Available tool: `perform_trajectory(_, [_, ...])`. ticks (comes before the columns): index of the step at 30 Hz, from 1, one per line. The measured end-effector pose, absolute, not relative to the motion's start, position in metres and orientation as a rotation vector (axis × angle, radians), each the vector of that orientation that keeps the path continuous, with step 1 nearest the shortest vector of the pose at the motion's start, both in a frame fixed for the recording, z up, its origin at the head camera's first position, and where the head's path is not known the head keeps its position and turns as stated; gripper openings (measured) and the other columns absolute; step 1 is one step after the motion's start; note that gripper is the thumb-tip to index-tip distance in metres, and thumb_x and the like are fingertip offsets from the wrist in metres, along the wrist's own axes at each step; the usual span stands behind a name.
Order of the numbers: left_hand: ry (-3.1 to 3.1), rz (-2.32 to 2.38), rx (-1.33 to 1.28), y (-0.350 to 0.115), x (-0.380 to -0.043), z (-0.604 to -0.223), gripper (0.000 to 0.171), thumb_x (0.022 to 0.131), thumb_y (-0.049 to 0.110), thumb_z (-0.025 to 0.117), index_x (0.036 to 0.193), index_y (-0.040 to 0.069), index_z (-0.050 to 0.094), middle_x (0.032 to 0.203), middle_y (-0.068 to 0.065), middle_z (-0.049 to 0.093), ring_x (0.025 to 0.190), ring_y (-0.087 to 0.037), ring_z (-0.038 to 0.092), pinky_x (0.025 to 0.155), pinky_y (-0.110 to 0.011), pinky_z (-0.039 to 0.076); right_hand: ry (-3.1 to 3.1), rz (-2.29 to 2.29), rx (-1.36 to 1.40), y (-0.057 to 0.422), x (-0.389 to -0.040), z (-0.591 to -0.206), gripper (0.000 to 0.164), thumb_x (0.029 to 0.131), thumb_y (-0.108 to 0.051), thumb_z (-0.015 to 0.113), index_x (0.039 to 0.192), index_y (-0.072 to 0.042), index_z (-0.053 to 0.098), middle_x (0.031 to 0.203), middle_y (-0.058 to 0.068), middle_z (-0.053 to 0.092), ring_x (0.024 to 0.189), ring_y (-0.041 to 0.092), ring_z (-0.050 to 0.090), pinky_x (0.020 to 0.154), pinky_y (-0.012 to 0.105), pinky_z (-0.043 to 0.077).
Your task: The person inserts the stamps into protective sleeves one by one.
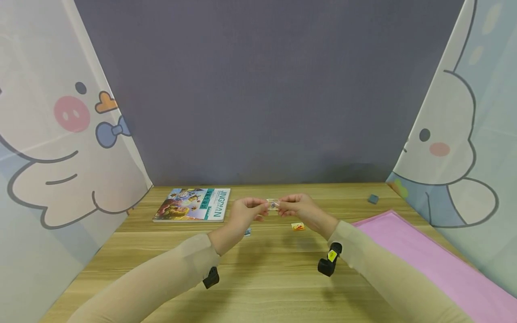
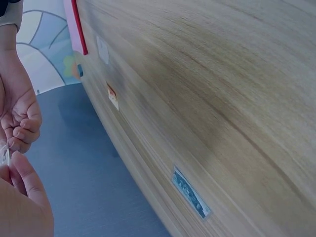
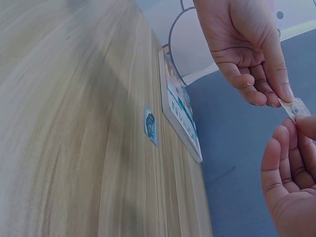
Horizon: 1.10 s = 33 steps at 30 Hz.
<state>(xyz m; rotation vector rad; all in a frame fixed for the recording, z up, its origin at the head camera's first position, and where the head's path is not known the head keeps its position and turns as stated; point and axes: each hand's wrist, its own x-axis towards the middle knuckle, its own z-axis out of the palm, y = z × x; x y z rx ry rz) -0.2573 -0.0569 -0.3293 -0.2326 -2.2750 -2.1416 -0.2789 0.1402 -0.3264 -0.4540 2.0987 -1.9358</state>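
Observation:
Above the table, my left hand [image 1: 246,210] pinches the left edge of a small clear plastic piece [image 1: 273,204] between thumb and fingers. My right hand [image 1: 300,207] pinches its right edge. A dark round mark shows in the middle of the plastic, which also appears in the right wrist view [image 3: 296,108]; whether it is a sleeve or a sticker I cannot tell. Beneath the hands lie a small orange-and-yellow picture card [image 1: 298,226] and a small blue picture card [image 2: 190,192], partly hidden by the left hand in the head view.
A picture book [image 1: 194,205] lies at the back left. Toward the right are a pink mat [image 1: 420,251] and a small grey-blue block [image 1: 373,198]. Another clear piece [image 2: 102,49] lies flat on the wooden table [image 1: 266,287]. A grey panel [image 1: 266,89] stands behind.

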Motion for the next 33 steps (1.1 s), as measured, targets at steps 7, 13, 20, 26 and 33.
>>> perform_trajectory(7, [-2.264, -2.142, -0.223, -0.056, -0.257, -0.33, 0.02, 0.09, 0.013, 0.07, 0.099, -0.004, 0.07, 0.091, -0.014, 0.072, 0.074, -0.012, 0.068, 0.072, -0.035, 0.061, 2.099, -1.948, -0.445, 0.139, -0.28, -0.328, 0.017, 0.095, -0.009, 0.062, 0.101, 0.006, 0.065, 0.081, -0.002, 0.069, 0.076, 0.011, 0.065, 0.078, 0.026, 0.058])
perform_trajectory(13, [-2.28, -2.137, -0.221, -0.056, -0.259, -0.331, 0.019, 0.091, 0.009, 0.068, 0.099, -0.007, 0.069, 0.094, -0.019, 0.072, 0.078, -0.02, 0.071, 0.077, -0.04, 0.061, 2.091, -1.969, -0.431, 0.138, -0.28, -0.33, 0.011, 0.094, -0.01, 0.063, 0.097, 0.0, 0.066, 0.087, 0.004, 0.07, 0.077, 0.012, 0.065, 0.082, 0.03, 0.057])
perform_trajectory(20, [-2.281, -2.132, -0.214, -0.056, -0.258, -0.33, 0.02, 0.091, 0.012, 0.069, 0.1, -0.005, 0.069, 0.099, -0.023, 0.071, 0.078, -0.017, 0.071, 0.081, -0.042, 0.06, 2.104, -1.965, -0.467, 0.137, -0.278, -0.329, 0.017, 0.097, -0.008, 0.057, 0.105, 0.006, 0.062, 0.089, 0.0, 0.068, 0.08, 0.011, 0.065, 0.091, 0.037, 0.056])
perform_trajectory(26, [-2.27, -2.145, -0.2, -0.055, -0.258, -0.331, 0.021, 0.09, 0.014, 0.07, 0.101, -0.004, 0.069, 0.102, -0.024, 0.07, 0.078, -0.016, 0.071, 0.079, -0.038, 0.061, 2.063, -1.98, -0.445, 0.137, -0.276, -0.326, 0.011, 0.096, -0.008, 0.059, 0.1, 0.002, 0.063, 0.088, -0.002, 0.067, 0.08, 0.011, 0.065, 0.091, 0.035, 0.055])
perform_trajectory(33, [-2.268, -2.153, -0.215, -0.055, -0.243, -0.318, 0.019, 0.091, 0.009, 0.067, 0.1, -0.008, 0.068, 0.1, -0.025, 0.07, 0.077, -0.016, 0.07, 0.082, -0.043, 0.06, 2.046, -1.985, -0.433, 0.137, -0.276, -0.325, 0.008, 0.096, -0.009, 0.06, 0.095, -0.003, 0.064, 0.088, -0.001, 0.067, 0.081, 0.012, 0.065, 0.093, 0.037, 0.054])
